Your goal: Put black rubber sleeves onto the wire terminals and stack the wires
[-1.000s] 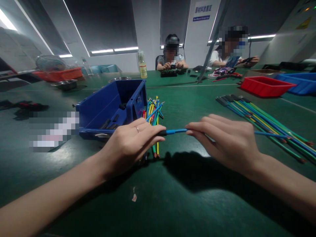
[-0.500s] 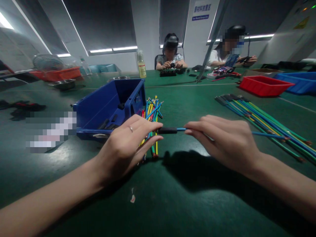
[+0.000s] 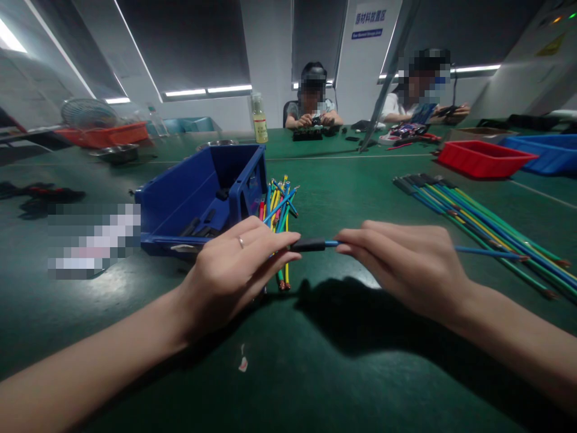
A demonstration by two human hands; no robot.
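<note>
Between the fingertips of my left hand [image 3: 243,258] is one end of a short black sleeve [image 3: 311,245]. A blue wire [image 3: 489,252] enters the sleeve's other end. My right hand [image 3: 406,264] pinches that wire close to the sleeve, and its far end sticks out to the right past the hand. Just behind my left hand stands a blue bin [image 3: 180,198] with loose black sleeves [image 3: 210,222] inside. A bundle of blue, yellow, green and red wires [image 3: 283,207] lies beside the bin, partly covered by my left hand.
On the right lie several wires with black sleeves [image 3: 478,216] on their far ends. Behind them are a red tray [image 3: 484,159] and a blue tray [image 3: 547,153]. Two people sit across the table. A bottle [image 3: 259,120] stands behind the bin; a paper scrap [image 3: 243,363] lies in front.
Both hands, with the wire and sleeve, have dropped slightly in view. The sleeve now tilts a little, its left end lower. Both pinches stay closed.
</note>
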